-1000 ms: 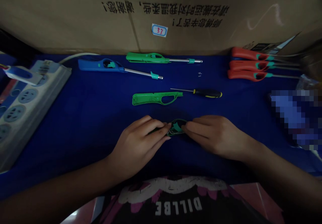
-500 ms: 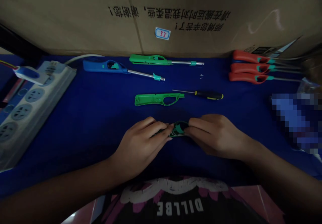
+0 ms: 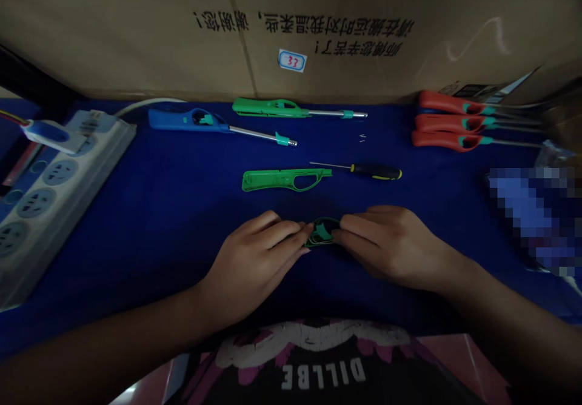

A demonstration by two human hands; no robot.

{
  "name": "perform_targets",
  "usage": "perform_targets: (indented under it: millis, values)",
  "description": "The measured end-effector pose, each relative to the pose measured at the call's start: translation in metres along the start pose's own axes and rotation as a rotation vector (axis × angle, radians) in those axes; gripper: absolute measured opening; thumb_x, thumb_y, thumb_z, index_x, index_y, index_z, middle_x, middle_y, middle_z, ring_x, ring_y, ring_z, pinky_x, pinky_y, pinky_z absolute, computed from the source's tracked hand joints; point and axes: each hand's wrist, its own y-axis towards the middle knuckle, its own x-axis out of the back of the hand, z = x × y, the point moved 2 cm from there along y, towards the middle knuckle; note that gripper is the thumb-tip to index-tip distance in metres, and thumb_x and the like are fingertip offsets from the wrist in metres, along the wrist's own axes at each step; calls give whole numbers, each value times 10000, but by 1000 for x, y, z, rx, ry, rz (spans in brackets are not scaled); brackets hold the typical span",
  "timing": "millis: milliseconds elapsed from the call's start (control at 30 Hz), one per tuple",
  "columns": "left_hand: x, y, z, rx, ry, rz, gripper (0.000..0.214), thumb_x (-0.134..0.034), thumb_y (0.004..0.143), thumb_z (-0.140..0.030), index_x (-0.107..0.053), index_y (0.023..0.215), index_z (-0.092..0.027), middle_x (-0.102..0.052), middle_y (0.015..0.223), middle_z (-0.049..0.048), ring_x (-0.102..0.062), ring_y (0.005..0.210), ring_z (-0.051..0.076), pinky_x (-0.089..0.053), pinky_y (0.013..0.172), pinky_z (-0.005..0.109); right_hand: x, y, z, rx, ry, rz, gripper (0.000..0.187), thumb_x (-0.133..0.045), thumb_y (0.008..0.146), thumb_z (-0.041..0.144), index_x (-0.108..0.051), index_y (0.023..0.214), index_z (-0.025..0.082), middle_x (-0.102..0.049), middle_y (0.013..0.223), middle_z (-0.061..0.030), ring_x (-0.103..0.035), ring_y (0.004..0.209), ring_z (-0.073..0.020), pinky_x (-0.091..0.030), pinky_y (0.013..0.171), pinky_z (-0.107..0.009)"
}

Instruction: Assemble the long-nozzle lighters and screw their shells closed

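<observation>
Both hands rest on the blue cloth near the front edge and pinch a green lighter body (image 3: pixel 322 233) between them. My left hand (image 3: pixel 257 259) has its fingers closed on the body's left end. My right hand (image 3: pixel 391 244) has its fingers closed on the right end, beside the teal trigger. Most of the body is hidden under the fingers. Just beyond the hands lies a loose green half-shell (image 3: pixel 284 179) and a small black-handled screwdriver (image 3: pixel 368 170).
A green lighter (image 3: pixel 291 109) and a blue lighter (image 3: pixel 213 123) lie at the back. Three red lighters (image 3: pixel 454 121) lie at the back right. A white power strip (image 3: pixel 50 180) sits at the left. A cardboard box (image 3: pixel 291 29) walls the back edge.
The hands have barely shifted on the green lighter body; the view moved slightly. Nothing was let go or picked up.
</observation>
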Motion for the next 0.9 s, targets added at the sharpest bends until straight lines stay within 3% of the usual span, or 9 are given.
perform_targets:
  millis: [500,900]
  values:
    - [-5,-4,4,38,-89,-29,342,-652,972,-157,-616,1312,-172,-730,1188,45,-663,964,175,-585,844,350,5,2,-2,-22,-26,-42,294,-479,1014,85,-656,787,148,-612,719,0,-459,590,-123,-343,564,-313]
    - [-3,-2,4,44,-76,-30,326,-629,988,-177,-627,1313,-209,-739,1161,50,-677,946,187,-598,795,357,1,3,-2,-43,-1,-7,282,-455,1013,92,-671,839,143,-595,728,-3,-456,580,-124,-341,562,-306]
